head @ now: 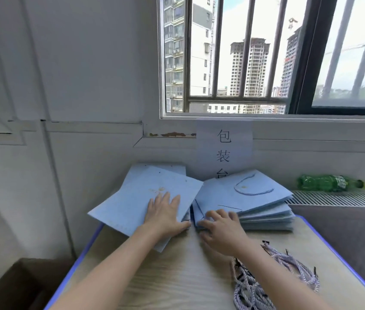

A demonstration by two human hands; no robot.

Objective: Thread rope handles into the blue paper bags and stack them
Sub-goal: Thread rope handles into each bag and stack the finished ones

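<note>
Two piles of flat blue paper bags lie at the far side of the table. The left pile (pixel 136 198) has no handles showing; my left hand (pixel 165 213) rests flat on its top bag with fingers spread. The right pile (pixel 250 198) is a thick stack whose top bag carries a threaded rope handle (pixel 254 193). My right hand (pixel 221 229) lies at that stack's near left corner, fingers curled onto the bag edges. A heap of loose purple-white rope handles (pixel 275 278) sits near the table's right front.
The wooden table (pixel 177 276) has a blue rim. A paper sign (pixel 224 148) hangs on the wall behind the bags. A green plastic bottle (pixel 329 182) lies on the radiator ledge at right. A brown cardboard box (pixel 20 285) stands on the floor at left.
</note>
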